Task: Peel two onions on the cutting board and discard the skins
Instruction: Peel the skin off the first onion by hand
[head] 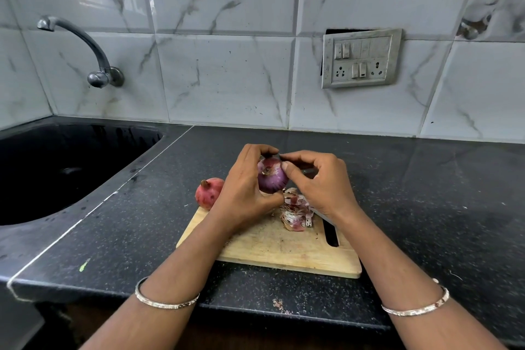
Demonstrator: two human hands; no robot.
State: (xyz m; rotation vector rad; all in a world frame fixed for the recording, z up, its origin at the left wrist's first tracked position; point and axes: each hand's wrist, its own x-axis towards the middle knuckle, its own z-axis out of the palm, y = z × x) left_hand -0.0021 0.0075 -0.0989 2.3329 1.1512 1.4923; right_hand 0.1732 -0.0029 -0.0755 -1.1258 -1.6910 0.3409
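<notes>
At the left end of the black speckled stone counter (426, 207) a dark sunken sink (71, 167) lies open. The red-skinned round onion (208, 193), unpeeled, sits at the far left corner of the pale wooden cutting board (284, 253), on the side facing that sink. A nudge from the forearm working just beside it could roll it toward the basin. Next to it the left hand (244, 190) holds the glossy purple half-peeled onion (272, 179) lifted above the board, fingers curled round its back and thumb beneath. The bared surface looks slick, so a hard tug may twist it out of the grasp and drop it. The right hand (321, 185) meets it from the other side, thumb and forefinger pinched at the onion's top, seemingly on a strip of skin; whether it also holds something dark behind, I cannot tell. Pulling too deep could tear good flesh away. Below lies a heap of papery pink-and-white skins (295, 213) on the board; they are light, and a sweep of the wrist could scatter them over the counter before they are discarded. Under the right wrist a grey strip (322, 214) shows that may be a knife blade; if so, a lowered wrist risks a cut.
</notes>
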